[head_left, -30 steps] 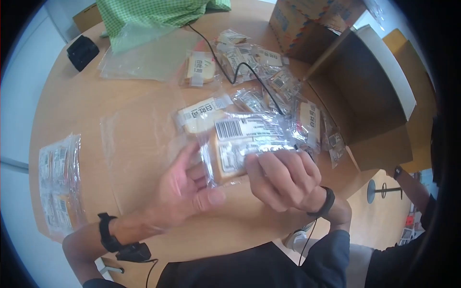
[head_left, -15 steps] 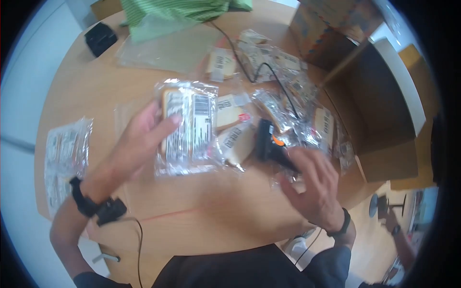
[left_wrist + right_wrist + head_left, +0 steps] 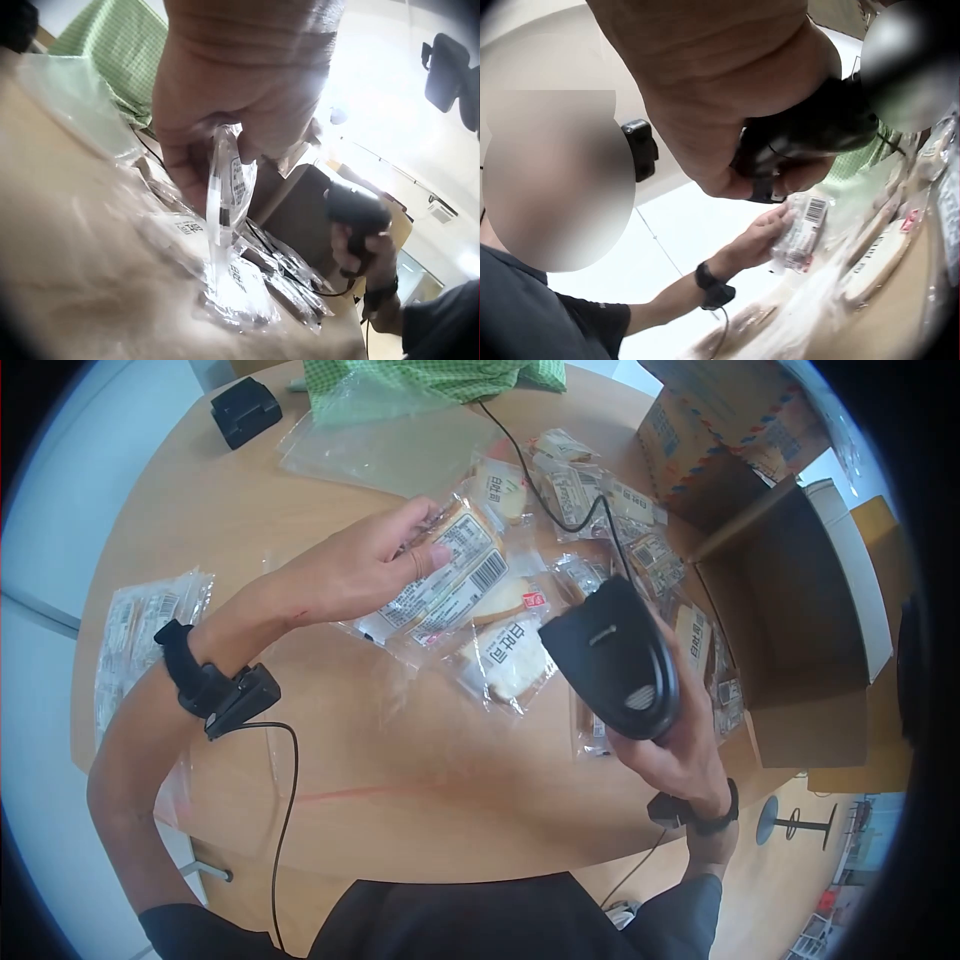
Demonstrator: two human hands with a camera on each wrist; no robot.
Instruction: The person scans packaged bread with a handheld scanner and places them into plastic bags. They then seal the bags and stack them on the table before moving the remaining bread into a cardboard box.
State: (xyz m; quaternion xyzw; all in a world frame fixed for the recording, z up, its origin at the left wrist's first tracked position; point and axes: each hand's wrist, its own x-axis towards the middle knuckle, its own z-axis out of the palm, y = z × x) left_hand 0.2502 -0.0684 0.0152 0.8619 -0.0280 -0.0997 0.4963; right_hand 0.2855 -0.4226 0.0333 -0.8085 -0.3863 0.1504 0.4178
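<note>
In the head view my left hand (image 3: 370, 565) pinches a clear-wrapped bread pack (image 3: 455, 575) by its upper left part, thumb over the label, with the barcode side up. My right hand (image 3: 685, 735) grips a black handheld scanner (image 3: 615, 660) to the right of that pack, a gap between them. The right wrist view shows the fingers curled round the scanner's handle (image 3: 780, 146). Under and beside the held pack lie other wrapped bread slices (image 3: 508, 658). From the left wrist view the held pack (image 3: 229, 195) appears edge-on, hanging from the fingers.
More wrapped bread (image 3: 575, 490) lies toward the back right, crossed by the scanner's black cable. An open cardboard box (image 3: 790, 610) stands at the right. Stacked packs (image 3: 140, 635) lie at the left edge. A black stand (image 3: 245, 412), plastic sheets (image 3: 380, 450) and green checked cloth (image 3: 400, 380) are at the back.
The right hand let go of the bread pack, took hold of the scanner and lifted it. The left hand moved the pack up and away from the body, turning it to a slant.
</note>
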